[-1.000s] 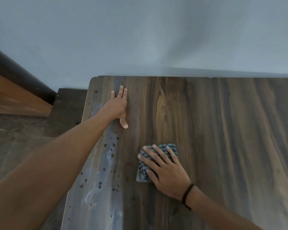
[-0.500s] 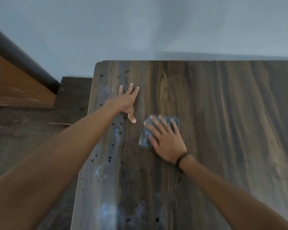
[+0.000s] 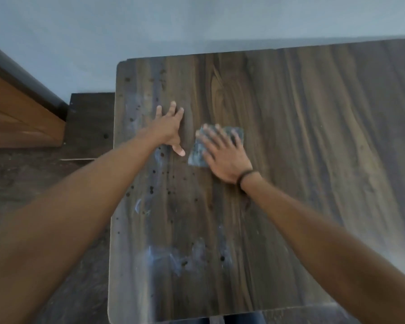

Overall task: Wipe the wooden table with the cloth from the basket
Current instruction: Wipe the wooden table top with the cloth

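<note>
The cloth [image 3: 237, 134] lies on the table [image 3: 302, 171], in its far-left part, with the right hand [image 3: 225, 160] flat on top of it. The left hand [image 3: 168, 130] rests on the table just left of the cloth. Behind the table stands the wall [image 3: 197, 24].

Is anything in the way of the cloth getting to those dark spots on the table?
Partly. The left hand lies flat on the table just left of the cloth, under the right hand. The dark spots nearer the person have a free path.
</note>
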`<state>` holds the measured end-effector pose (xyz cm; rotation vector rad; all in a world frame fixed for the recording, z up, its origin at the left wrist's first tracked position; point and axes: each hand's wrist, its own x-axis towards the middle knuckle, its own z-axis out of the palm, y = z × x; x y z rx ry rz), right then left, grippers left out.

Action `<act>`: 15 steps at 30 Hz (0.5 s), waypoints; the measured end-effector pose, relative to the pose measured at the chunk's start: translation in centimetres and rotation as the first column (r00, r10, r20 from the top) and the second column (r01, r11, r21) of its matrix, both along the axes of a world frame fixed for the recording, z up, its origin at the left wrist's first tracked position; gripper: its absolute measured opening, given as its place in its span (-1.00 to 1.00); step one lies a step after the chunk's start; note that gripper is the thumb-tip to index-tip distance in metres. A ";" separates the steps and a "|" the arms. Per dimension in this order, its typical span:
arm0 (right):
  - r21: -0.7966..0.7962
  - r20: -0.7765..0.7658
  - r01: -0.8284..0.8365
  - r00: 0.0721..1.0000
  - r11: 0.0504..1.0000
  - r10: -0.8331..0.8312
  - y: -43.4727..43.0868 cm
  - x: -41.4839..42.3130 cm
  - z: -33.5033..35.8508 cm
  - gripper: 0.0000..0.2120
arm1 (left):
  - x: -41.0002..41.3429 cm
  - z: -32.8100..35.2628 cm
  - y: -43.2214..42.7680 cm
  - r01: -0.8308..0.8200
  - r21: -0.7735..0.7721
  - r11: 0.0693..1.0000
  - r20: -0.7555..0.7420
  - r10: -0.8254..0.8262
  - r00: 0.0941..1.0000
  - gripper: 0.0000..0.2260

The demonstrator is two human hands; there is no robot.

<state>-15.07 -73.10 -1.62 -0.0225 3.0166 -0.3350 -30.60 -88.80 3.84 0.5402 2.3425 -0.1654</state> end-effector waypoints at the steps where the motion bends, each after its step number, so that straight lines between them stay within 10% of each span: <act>1: 0.019 -0.041 -0.087 0.995 0.996 0.087 -1.0 3.4 -0.4 -0.47 | 0.9 0.0 -0.4 -0.003 -0.012 1.000 0.044 0.003 0.999 0.34; 4: 0.017 -0.035 -0.134 0.990 0.991 0.134 -0.4 7.7 -0.7 -0.50 | 3.0 -0.2 -1.7 -0.012 -0.008 1.000 0.088 0.012 0.996 0.37; 9: -0.089 0.019 0.267 0.964 0.960 -0.266 -1.6 4.7 0.3 -0.48 | 6.4 -0.2 -3.3 -0.021 0.001 1.000 0.078 0.021 0.997 0.38; 15: 0.015 -0.046 -0.061 0.997 0.998 0.062 -0.2 11.7 -0.6 -0.49 | 11.0 -1.4 -5.3 -0.047 -0.007 0.999 0.101 0.048 0.994 0.40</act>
